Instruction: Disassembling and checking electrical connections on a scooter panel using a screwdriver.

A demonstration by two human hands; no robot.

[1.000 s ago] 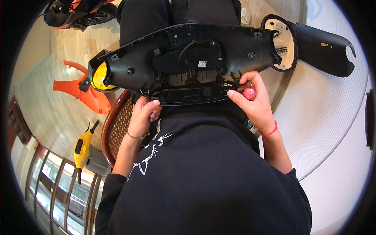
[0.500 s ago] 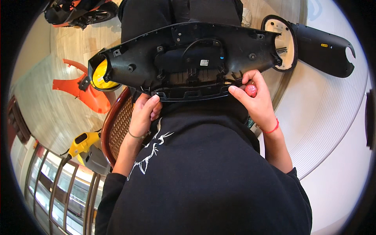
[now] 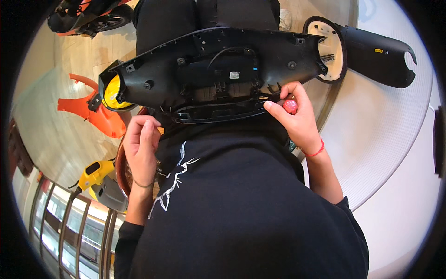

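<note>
A black panel [image 3: 216,69] was laid across the thighs [image 3: 241,14]; at its near edge, a red knob [image 3: 290,107] was gripped by the right hand [image 3: 302,118]; the left hand [image 3: 142,151] was curled just beside the panel, and whether anything was grasped there could not be told.

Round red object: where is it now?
In the head view, the round red object is right of centre, in the right hand, below the long black plastic shell.
</note>
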